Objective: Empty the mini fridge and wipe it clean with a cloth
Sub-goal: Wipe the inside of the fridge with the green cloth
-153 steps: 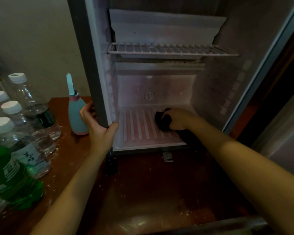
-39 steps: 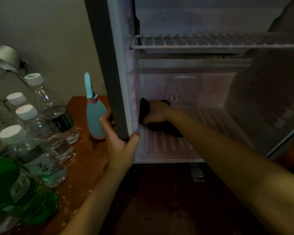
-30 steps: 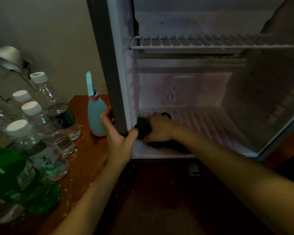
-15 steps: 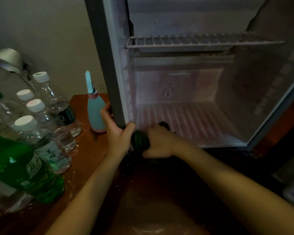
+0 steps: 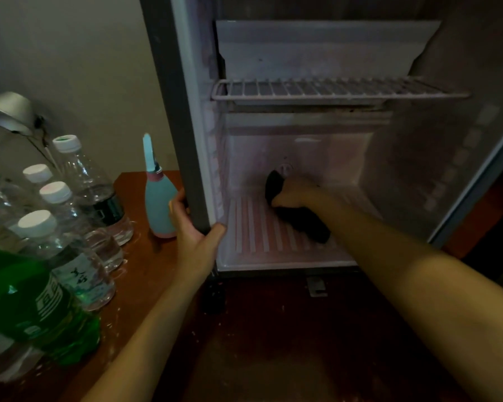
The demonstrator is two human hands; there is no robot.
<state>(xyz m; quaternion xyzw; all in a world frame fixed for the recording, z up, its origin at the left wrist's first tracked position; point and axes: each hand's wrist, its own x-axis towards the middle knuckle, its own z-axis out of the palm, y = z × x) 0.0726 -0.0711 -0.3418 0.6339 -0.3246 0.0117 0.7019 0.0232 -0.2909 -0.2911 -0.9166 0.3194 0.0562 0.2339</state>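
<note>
Gripping the cloth (image 5: 302,223), the right hand (image 5: 295,194) had moved from beside the left hand (image 5: 193,232), still clasping the fridge frame (image 5: 183,140), back to the rear wall (image 5: 325,153).

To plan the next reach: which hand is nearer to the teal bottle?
Left. The left hand grips the fridge wall just beside the teal bottle; the right hand holds the cloth inside the fridge, farther away.

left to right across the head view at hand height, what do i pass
water bottles → blue bottle → left hand gripping the fridge edge → right hand holding the cloth → fridge wall
</note>
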